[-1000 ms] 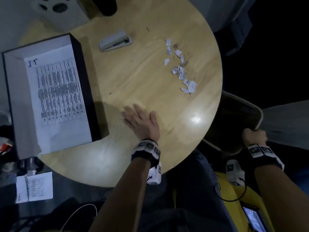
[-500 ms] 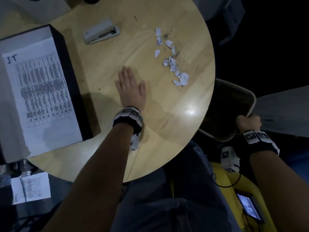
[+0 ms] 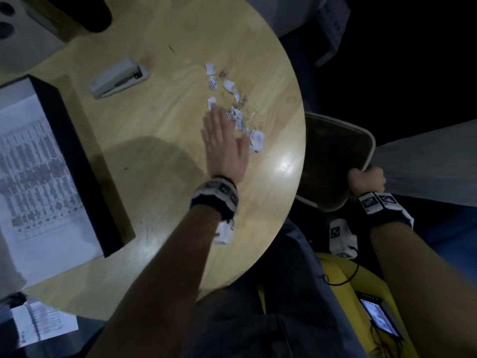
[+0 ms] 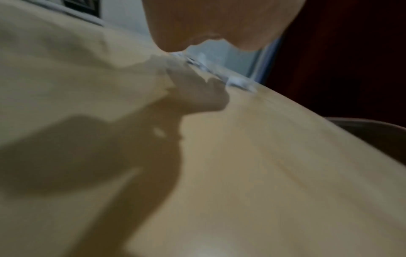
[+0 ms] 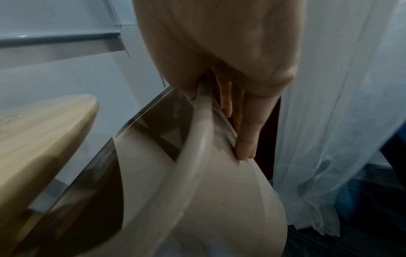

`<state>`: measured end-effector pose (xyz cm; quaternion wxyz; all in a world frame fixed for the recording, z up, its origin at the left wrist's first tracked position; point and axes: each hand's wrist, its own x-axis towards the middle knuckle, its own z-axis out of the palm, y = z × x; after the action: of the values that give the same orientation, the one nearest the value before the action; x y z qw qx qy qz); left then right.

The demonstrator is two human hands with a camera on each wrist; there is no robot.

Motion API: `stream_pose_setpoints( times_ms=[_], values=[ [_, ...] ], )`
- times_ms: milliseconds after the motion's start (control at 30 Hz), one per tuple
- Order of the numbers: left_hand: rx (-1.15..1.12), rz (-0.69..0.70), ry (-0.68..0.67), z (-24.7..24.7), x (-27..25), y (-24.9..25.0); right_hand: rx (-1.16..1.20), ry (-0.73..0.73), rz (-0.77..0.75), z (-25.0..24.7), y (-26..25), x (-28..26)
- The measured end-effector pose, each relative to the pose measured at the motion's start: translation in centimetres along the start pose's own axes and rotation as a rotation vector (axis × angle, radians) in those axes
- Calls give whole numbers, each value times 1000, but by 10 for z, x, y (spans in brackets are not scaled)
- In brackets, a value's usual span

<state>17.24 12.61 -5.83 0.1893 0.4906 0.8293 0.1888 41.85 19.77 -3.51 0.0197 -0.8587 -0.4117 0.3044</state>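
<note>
- Lays the left hand [image 3: 224, 148] flat on the wooden worktop [image 3: 154, 130] at centre frame, fingers [image 3: 215, 125] straight and pressed together, pointing toward the top edge.
- Rests the right side of that hand against the torn paper scraps [image 3: 257, 142], strewn with thin metal bits [image 3: 247, 109] just right of and above the fingertips, near the worktop's right rim.
- Grips the beige bin [image 3: 373, 146] with the right hand [image 3: 365, 180], right of centre, fingers [image 5: 246, 139] curled over the rim and lying on the outer wall.
- Holds the bin's mouth just beside the worktop's right rim, lower than the surface.
- Shows a grey stapler [image 3: 118, 77] in the upper left, well apart from the scraps.
- Shows a black box [image 3: 85, 161] with a printed sheet [image 3: 38, 164] at the left edge.
</note>
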Motion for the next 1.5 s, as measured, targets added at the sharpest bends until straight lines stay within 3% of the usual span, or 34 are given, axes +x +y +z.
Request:
stream_pose_setpoints(
  times_ms=[67, 200, 300, 433, 533, 667, 800, 867, 933, 1100, 1367, 1433, 1500],
  values=[
    [-30, -36, 68, -14, 37, -15, -15, -9, -16, 1, -10, 6],
    [51, -37, -21, -8, 66, -15, -7, -45, -45, 2, -23, 18],
    [138, 0, -73, 5, 56, -1, -3, -72, -56, 3, -33, 21],
    [171, 183, -198, 29, 26, 26, 7, -64, -71, 6, -41, 22],
    [101, 215, -224, 39, 8, 47, 0, -63, -86, 7, -45, 20],
    [-47, 154, -145, 19, 31, 44, -21, -70, -117, 6, -47, 21],
    [-45, 20, 110, -12, 95, -7, -35, -58, -140, 3, -48, 24],
    [-36, -76, 145, -26, 121, -31, -37, -63, -137, 2, -46, 25],
    [-48, -80, 88, -35, 141, -40, -31, -89, -140, 1, -43, 28],
    [123, 65, -102, -25, 156, -16, -26, -107, -144, -1, -43, 35],
    [238, 275, -351, 4, 69, 23, -31, -96, -147, -4, -53, 41],
    [130, 285, -327, -1, 61, 23, -38, -105, -146, -3, -57, 43],
    [37, 215, -207, -12, 83, 13, -51, -95, -148, -1, -62, 44]
  ],
)
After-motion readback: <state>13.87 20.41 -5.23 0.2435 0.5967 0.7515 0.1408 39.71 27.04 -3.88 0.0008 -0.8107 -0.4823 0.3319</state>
